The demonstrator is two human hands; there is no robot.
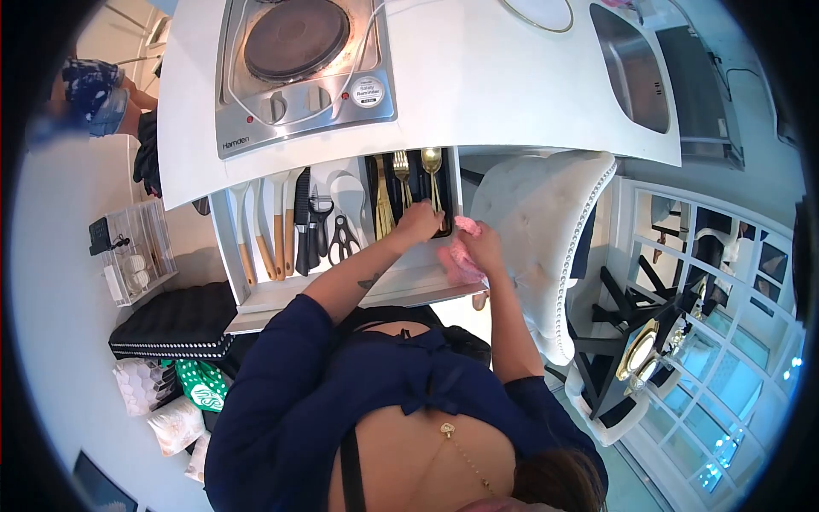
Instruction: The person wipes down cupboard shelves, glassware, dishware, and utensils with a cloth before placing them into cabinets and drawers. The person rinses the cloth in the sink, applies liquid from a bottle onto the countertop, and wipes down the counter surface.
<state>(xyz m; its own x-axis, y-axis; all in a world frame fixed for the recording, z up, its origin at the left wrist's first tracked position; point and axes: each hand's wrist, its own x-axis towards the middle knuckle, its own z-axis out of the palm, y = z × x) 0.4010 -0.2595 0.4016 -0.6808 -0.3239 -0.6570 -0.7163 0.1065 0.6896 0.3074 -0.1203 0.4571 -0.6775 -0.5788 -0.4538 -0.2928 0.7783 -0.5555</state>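
White worktop [478, 85]; white drawer [256, 300] stands open beneath its near edge. Pink fluffy cloth [461, 263] is bunched over the drawer's near right corner, fingers of the right hand [485, 249] closed on it. Left hand [420, 220] sits just apart, at the near end of the black compartmented cutlery tray [417, 177], by the gold metal spoon's [432, 160] handle; cannot tell whether it grips anything. Judgement: light fingertip hold, cloth's loose end gathered clear of the drawer's front edge, gives better control. Steel hob [299, 132], worktop's left side: "Hamden" at its near left corner; round white sticker [368, 92], near right, reads "Safety Reminder"; smaller print illegible.
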